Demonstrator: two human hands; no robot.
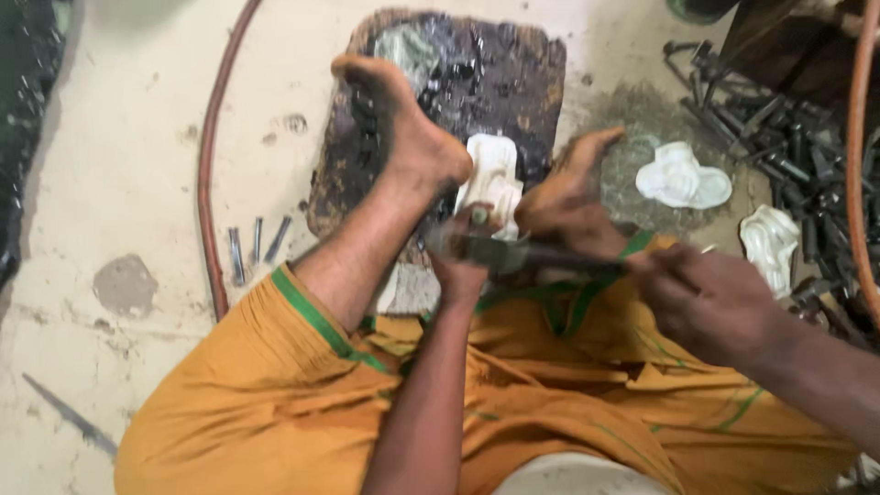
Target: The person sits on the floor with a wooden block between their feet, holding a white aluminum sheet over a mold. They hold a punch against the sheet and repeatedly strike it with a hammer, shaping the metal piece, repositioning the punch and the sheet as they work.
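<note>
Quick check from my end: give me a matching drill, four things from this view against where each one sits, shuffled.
Things:
1. white carved piece
2. short metal rods
3. pile of dark metal tools
4. hammer

Places:
A. on the bare floor, left of the dark block
B. upper right, beside the two loose white pieces
C. on the dark block, between the two feet
D. across the lap, handle in the right hand, head by the left hand

Pairs: 1-C, 2-A, 3-B, 4-D
</note>
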